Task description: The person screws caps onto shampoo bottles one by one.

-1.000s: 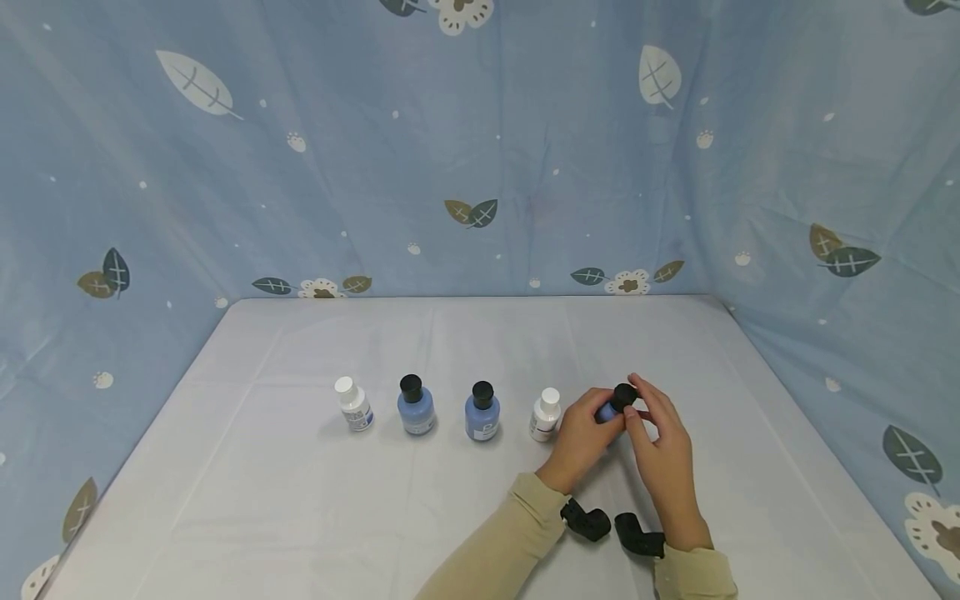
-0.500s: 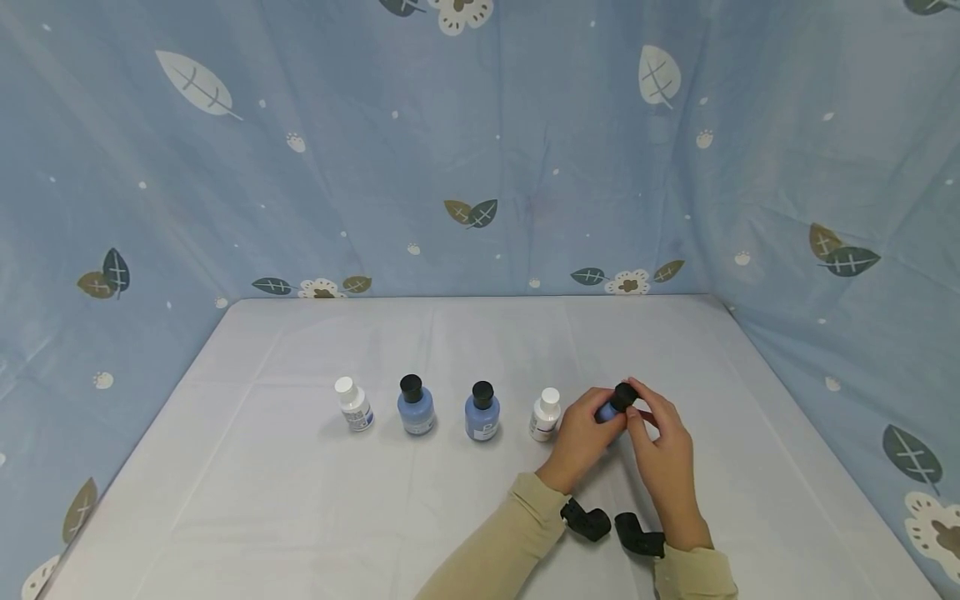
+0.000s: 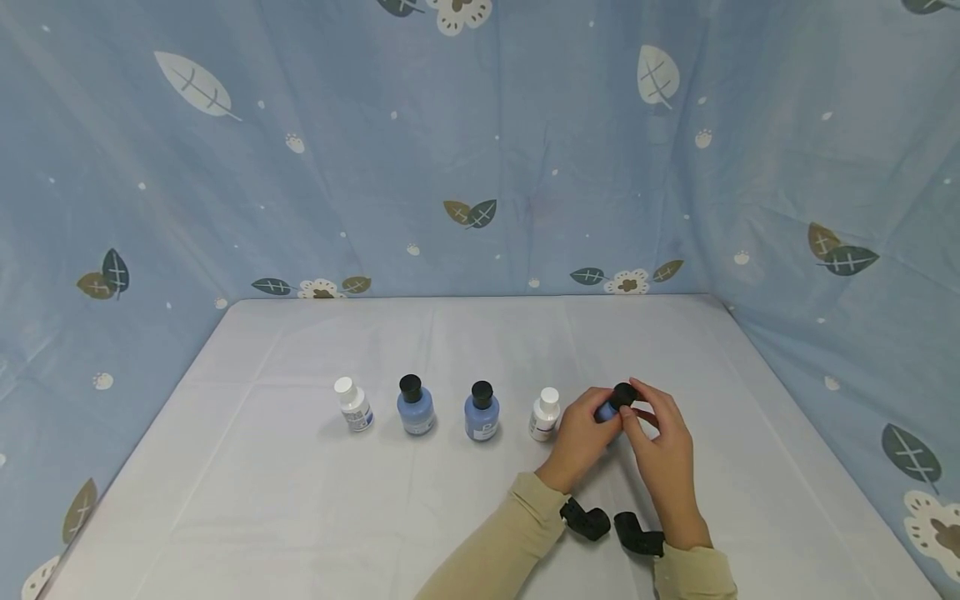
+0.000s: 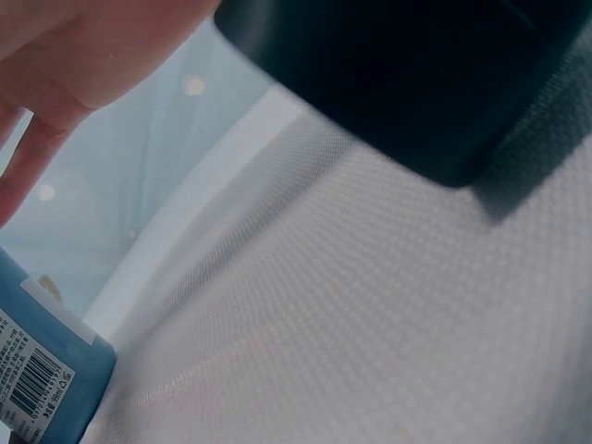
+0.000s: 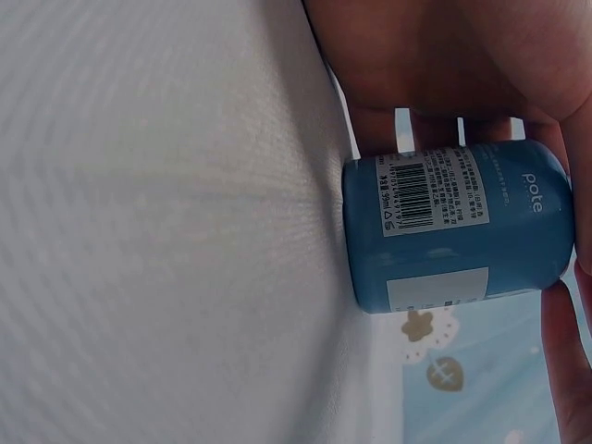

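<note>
At the right end of a row of bottles, a blue bottle (image 3: 606, 412) with a black cap (image 3: 624, 393) is between both hands. My left hand (image 3: 579, 435) grips its body from the left. Thumb and fingers of my right hand (image 3: 663, 442) pinch the black cap. In the right wrist view the bottle (image 5: 523, 250) shows a barcode label, its base right at the white cloth. The left wrist view catches only its lower part (image 4: 79, 370) at the left edge. Close to my left hand stands a white bottle (image 3: 545, 417).
Two more blue bottles with black caps, one left (image 3: 416, 410) and one nearer the middle (image 3: 482, 415), stand in the row. A white bottle (image 3: 356, 408) is at its left end. Black wrist-worn pieces (image 3: 587, 520) hang below the hands. A blue patterned curtain (image 3: 360, 167) surrounds the white table (image 3: 300, 508).
My right fingers have shifted slightly around the black cap. My left hand and the other bottles stay in place.
</note>
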Tool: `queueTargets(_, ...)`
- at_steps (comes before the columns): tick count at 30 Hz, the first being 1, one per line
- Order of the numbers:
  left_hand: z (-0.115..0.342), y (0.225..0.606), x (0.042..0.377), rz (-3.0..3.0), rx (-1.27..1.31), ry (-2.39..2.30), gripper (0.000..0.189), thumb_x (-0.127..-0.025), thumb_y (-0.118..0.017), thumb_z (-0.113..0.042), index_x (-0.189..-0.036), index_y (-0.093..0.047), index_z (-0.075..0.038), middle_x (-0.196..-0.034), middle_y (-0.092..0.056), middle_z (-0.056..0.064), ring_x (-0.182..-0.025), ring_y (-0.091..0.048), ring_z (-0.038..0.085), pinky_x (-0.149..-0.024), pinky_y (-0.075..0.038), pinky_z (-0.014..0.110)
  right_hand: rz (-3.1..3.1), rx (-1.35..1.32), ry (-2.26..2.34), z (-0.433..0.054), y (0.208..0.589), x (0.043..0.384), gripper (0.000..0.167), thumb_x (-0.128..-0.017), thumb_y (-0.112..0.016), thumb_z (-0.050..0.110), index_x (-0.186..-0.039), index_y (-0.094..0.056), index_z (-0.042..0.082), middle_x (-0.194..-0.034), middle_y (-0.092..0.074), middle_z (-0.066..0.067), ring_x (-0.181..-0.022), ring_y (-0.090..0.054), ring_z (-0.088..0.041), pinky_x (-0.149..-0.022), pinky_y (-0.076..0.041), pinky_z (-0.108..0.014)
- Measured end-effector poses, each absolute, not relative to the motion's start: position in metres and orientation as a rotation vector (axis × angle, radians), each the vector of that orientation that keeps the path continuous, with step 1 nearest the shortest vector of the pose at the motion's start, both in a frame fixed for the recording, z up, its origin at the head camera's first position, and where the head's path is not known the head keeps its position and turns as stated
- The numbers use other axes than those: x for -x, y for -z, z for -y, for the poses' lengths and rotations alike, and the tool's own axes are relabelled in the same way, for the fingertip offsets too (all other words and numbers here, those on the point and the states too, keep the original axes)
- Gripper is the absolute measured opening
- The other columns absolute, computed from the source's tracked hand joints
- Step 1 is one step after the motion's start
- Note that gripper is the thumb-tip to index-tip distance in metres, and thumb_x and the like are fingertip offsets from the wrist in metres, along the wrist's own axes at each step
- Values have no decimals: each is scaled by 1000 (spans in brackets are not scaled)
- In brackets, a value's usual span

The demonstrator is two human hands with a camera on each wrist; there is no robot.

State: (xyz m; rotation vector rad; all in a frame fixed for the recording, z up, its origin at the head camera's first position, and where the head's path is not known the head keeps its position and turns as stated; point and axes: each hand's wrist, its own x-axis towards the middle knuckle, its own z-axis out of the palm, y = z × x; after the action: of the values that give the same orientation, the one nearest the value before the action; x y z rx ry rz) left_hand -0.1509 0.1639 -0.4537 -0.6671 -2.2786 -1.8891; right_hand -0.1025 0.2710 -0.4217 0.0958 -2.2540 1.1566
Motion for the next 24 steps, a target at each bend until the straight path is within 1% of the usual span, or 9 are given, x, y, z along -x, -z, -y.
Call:
queueTargets(4, -164, 454, 151, 2287, 673, 1866, 21, -84, -62, -21, -105, -62, -18, -101, -57, -13, -90, -52, 0, -77, -43, 18, 2238, -109, -1173, -269, 418, 101, 42, -82, -64, 8, -123, -54, 14, -116, -52, 2, -107, -46, -8, -80, -40, -13)
queueTargets(8, -165, 455, 152, 2285, 676, 1861, 22, -84, -62, -20, -105, -62, -18, -102, -57, -13, -91, -52, 0, -78, -43, 18, 2239, -111, -1179, -270, 418, 100, 44, -82, -64, 7, -124, -53, 17, -117, -51, 2, -108, -46, -7, -81, -40, -13)
queueTargets(11, -165, 454, 152, 2278, 677, 1863, 21, -84, -62, -21, -105, -62, -18, -101, -57, -13, -90, -52, 0, -77, -43, 18, 2243, -115, -1168, -272, 422, 102, 44, -83, -61, 7, -125, -53, 20, -118, -51, 3, -107, -46, -8, -83, -39, -15)
queueTargets(15, -165, 455, 151, 2261, 672, 1876, 21, -83, -63, -21, -104, -63, -18, -101, -58, -13, -89, -52, 0, -76, -43, 18, 2231, -151, -1162, -273, 424, 103, 42, -85, -57, 4, -124, -53, 17, -119, -51, 2, -107, -46, -10, -86, -39, -22)
queueTargets(18, -165, 454, 151, 2256, 668, 1895, 21, -83, -63, -23, -103, -63, -19, -100, -57, -13, -89, -52, 1, -76, -43, 19, 2222, -171, -1173, -274, 423, 103, 42, -85, -54, 0, -124, -53, 15, -120, -51, 3, -108, -46, -11, -87, -39, -24)
queueTargets(21, -165, 455, 151, 2260, 673, 1902, 20, -83, -63, -28, -102, -63, -21, -98, -57, -14, -88, -52, 1, -76, -43, 19, 2231, -163, -1162, -274, 422, 102, 43, -85, -52, -2, -124, -53, 16, -123, -50, 3, -108, -47, -12, -87, -38, -22)
queueTargets(24, -165, 455, 152, 2250, 688, 1902, 20, -84, -63, -30, -101, -63, -21, -98, -57, -13, -88, -52, 1, -75, -43, 19, 2260, -127, -1137, -274, 422, 102, 43, -86, -51, 0, -124, -54, 20, -125, -49, 5, -108, -47, -12, -87, -36, -20)
